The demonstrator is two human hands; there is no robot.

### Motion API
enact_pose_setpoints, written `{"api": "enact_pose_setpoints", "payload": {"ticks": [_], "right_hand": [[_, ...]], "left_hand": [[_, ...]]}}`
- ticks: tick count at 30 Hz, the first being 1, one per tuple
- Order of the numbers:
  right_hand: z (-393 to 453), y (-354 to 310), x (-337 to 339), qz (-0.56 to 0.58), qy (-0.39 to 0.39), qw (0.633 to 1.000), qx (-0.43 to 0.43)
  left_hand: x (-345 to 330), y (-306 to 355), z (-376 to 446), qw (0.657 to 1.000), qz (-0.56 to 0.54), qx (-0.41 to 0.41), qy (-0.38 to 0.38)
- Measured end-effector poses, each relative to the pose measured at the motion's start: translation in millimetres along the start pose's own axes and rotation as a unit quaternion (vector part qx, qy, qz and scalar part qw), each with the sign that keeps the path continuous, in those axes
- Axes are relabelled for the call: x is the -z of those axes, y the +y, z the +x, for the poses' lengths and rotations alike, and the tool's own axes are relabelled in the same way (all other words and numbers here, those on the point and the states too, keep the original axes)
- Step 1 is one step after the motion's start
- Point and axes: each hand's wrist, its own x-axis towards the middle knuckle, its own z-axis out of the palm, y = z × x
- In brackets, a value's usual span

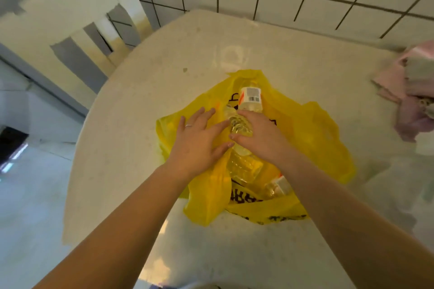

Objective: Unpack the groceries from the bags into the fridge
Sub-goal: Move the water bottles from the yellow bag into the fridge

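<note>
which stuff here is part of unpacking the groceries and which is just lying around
Part of the job:
yellow bag
labelled bottle
second bottle
left hand
right hand

Just lying about:
pink cloth
white chair
table

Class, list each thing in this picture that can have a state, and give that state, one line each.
Yellow plastic bag: lying open on the table, bottles inside.
Clear plastic bottle with white label: lying on its side in the bag.
Left hand: fingers straight, resting on the bag.
Right hand: fingers curled over the bottle.
Pink cloth: crumpled.
</note>
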Motion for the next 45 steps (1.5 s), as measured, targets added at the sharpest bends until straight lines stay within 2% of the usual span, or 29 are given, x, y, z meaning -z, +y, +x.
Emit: {"api": "enact_pose_setpoints", "payload": {"ticks": [11, 16, 22, 25, 29, 32, 34, 36, 39, 42, 45], "right_hand": [[0.9, 13.9, -7.0, 0.039, -0.006, 0.999, -0.035], [-0.1, 15.2, -3.8, 0.044, -0.024, 0.994, -0.093], [9.7, 9.0, -4.1, 0.0, -0.012, 0.994, -0.113], [7.6, 7.8, 2.1, 0.136, 0.0, 0.979, -0.151], [-8.0, 10.9, 2.2, 0.333, 0.02, 0.916, -0.221], [-27.4, 12.3, 2.5, 0.424, 0.047, 0.876, -0.225], [-40.2, 15.7, 2.0, 0.456, 0.077, 0.86, -0.214], [-50.6, 19.3, -0.6, 0.472, 0.109, 0.852, -0.2], [-60.2, 23.0, -4.1, 0.461, 0.155, 0.857, -0.172], [-64.4, 25.8, -5.0, 0.444, 0.182, 0.868, -0.125], [-68.0, 27.5, -3.7, 0.453, 0.171, 0.872, -0.072]], "left_hand": [[-12.0, -6.3, 13.3, 0.983, 0.175, 0.042, -0.036], [-8.4, -14.8, 20.2, 0.981, 0.186, 0.045, -0.038], [-4.0, -12.1, 19.2, 0.988, 0.147, 0.027, -0.034], [0.3, -5.6, 21.2, 0.993, 0.112, 0.013, -0.034], [5.8, 8.7, 25.6, 0.997, 0.067, -0.007, -0.031], [4.4, 16.4, 31.0, 0.999, 0.006, -0.004, -0.033], [4.5, 23.8, 34.2, 0.996, -0.083, 0.007, -0.033], [7.2, 35.3, 35.4, 0.976, -0.217, 0.008, -0.035], [12.0, 54.0, 42.1, 0.915, -0.398, 0.041, -0.054], [15.7, 64.8, 53.9, 0.836, -0.524, 0.136, -0.088], [21.8, 67.1, 61.6, 0.74, -0.632, 0.207, -0.096]]}}
